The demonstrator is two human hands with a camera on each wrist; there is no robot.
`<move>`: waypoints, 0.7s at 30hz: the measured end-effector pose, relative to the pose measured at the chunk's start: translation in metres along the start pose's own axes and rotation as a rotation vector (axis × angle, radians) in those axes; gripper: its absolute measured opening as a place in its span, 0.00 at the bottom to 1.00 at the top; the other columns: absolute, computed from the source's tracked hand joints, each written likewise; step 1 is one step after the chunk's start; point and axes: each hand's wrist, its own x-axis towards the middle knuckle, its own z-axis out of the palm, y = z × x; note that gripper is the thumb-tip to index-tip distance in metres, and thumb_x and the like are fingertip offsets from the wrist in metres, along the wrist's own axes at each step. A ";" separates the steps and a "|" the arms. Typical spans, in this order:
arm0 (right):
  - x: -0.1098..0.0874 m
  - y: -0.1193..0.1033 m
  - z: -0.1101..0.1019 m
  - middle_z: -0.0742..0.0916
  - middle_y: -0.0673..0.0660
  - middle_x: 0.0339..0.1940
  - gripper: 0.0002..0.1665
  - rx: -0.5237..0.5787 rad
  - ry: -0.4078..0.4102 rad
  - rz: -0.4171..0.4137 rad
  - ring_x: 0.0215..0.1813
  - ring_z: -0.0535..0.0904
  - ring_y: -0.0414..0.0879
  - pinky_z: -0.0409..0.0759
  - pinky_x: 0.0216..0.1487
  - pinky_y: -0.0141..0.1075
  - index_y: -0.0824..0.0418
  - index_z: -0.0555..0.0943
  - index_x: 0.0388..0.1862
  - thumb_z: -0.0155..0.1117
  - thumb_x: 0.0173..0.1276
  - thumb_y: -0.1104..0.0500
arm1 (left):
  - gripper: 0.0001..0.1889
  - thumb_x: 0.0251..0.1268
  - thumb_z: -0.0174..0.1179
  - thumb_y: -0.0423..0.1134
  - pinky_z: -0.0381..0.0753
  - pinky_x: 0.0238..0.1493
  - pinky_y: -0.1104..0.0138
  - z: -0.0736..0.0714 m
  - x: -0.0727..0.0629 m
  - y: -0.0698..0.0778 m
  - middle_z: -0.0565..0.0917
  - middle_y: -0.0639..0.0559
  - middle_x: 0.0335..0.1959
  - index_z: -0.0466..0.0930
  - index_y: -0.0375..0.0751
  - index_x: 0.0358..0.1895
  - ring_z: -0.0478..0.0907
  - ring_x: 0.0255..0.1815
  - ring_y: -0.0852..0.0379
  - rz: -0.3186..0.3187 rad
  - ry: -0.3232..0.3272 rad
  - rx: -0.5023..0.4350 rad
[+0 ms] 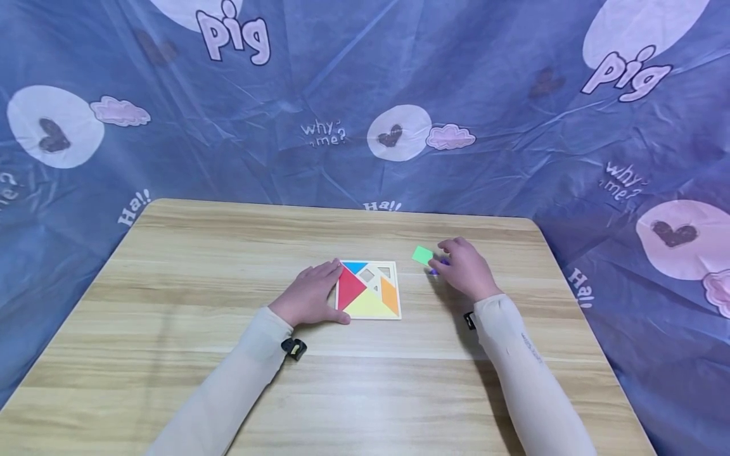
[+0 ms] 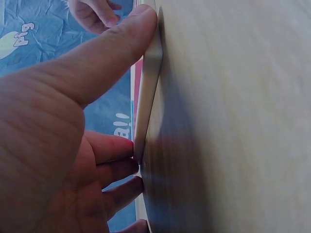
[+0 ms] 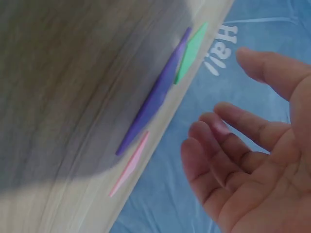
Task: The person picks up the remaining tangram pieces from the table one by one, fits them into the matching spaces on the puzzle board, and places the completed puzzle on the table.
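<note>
The square tangram board (image 1: 397, 297) lies on the table with a red triangle (image 1: 349, 289), a yellow triangle (image 1: 372, 306), a blue triangle (image 1: 353, 266) and an orange parallelogram (image 1: 389, 295) in it. Its other recesses show pale. My left hand (image 1: 310, 294) grips the board's left side, thumb at the near corner and fingertips at the far one. With fingers loosely bent and nothing held, my right hand (image 1: 464, 269) hovers over a purple triangle (image 3: 154, 99). Beside that lie a green square (image 1: 422, 255) and a pink piece (image 3: 130, 162), which the hand hides in the head view.
The wooden table (image 1: 228, 247) ends at the back against a blue printed cloth (image 1: 319, 76), which also hangs along both sides. A dark band with a clip (image 1: 294, 348) sits at the left wrist, and a similar one (image 1: 469, 320) at the right.
</note>
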 end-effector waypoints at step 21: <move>0.027 0.005 0.015 0.81 0.65 0.47 0.27 -0.067 -0.164 0.019 0.47 0.78 0.57 0.81 0.50 0.53 0.71 0.83 0.58 0.71 0.70 0.52 | 0.62 0.53 0.74 0.67 0.48 0.83 0.49 0.001 -0.001 -0.001 0.51 0.44 0.85 0.52 0.36 0.83 0.47 0.85 0.46 -0.004 -0.001 0.001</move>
